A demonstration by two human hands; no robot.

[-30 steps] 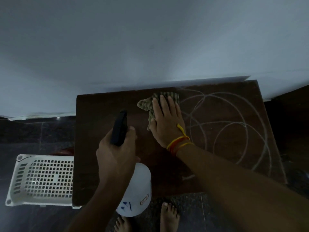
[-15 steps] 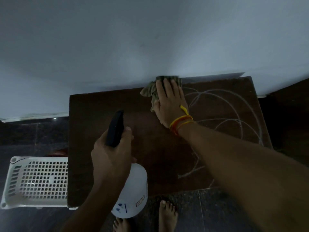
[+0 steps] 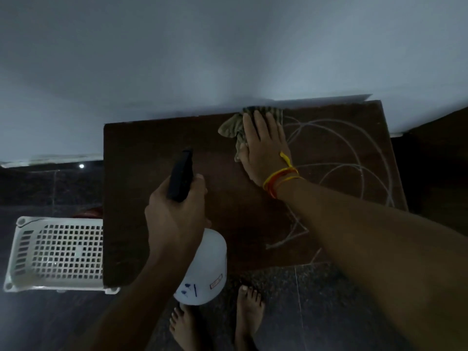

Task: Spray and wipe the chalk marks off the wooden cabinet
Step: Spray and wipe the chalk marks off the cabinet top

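Observation:
The dark wooden cabinet top [image 3: 141,178] stands against a pale wall. White chalk loops [image 3: 354,158] cover its right half; the left half shows none. My right hand [image 3: 263,150] lies flat with straight fingers on a striped greenish cloth [image 3: 229,129], pressing it down at the cabinet's back edge by the wall. My left hand [image 3: 174,216] grips a white spray bottle [image 3: 205,272] by its neck, over the cabinet's front left part. The black spray head [image 3: 181,174] points away from me.
A white perforated plastic basket [image 3: 58,252] sits on the dark tiled floor left of the cabinet, something red behind it. My bare feet [image 3: 248,310] stand at the cabinet's front edge. A dark piece of furniture [image 3: 440,153] borders the right side.
My right hand pushed the cloth from mid-cabinet back to the wall edge during the first half second and has stayed there since. The bottle in my left hand has kept its place.

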